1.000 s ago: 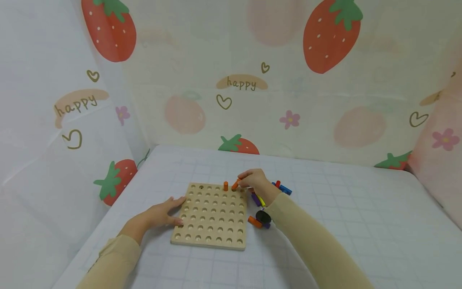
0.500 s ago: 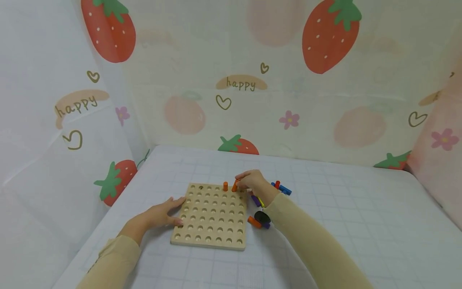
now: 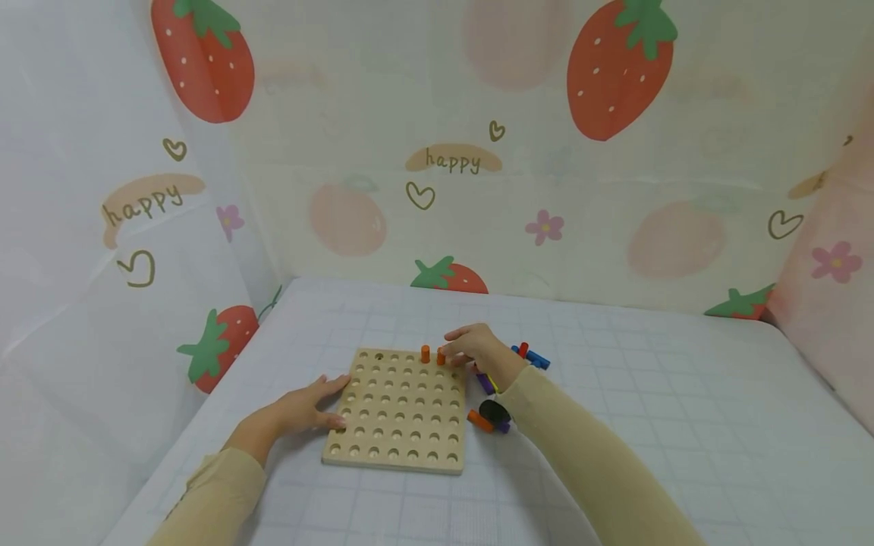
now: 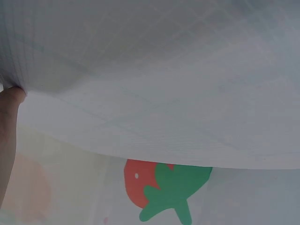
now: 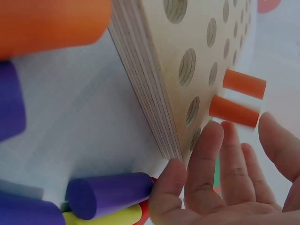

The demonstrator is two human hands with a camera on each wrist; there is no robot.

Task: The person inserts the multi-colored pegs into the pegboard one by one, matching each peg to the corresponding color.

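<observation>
Two hands, head view: left hand [image 3: 303,406] rests spread at the left edge of the wooden board [image 3: 403,446], thumb well away from the fingers, holding nothing; right hand [image 3: 481,349] hangs over the far right corner, fingers parted beside the right orange peg [image 3: 441,356]
Upright pegs, head view: left orange peg [image 3: 425,354] and right orange peg stand in neighbouring holes of the board's far row
Loose pegs, head view: blue peg [image 3: 539,359], red peg [image 3: 523,349], purple peg [image 3: 485,384] and lying orange peg [image 3: 481,422] sit right of the board
Desk and room, head view: pale desk [image 3: 683,394] with faint gridlines; printed backdrop [image 3: 546,182] of strawberries, hearts and flowers encloses it
Shaded desk, left wrist view: only a sliver of left hand shows, so its grip cannot be told here
Parted fingers, right wrist view: near the right orange peg with no clear grip on it; how deep it sits cannot be told
Knock risk, right wrist view: a fingertip so close could tip either standing peg; a brushing wrist could send the round purple peg rolling
</observation>
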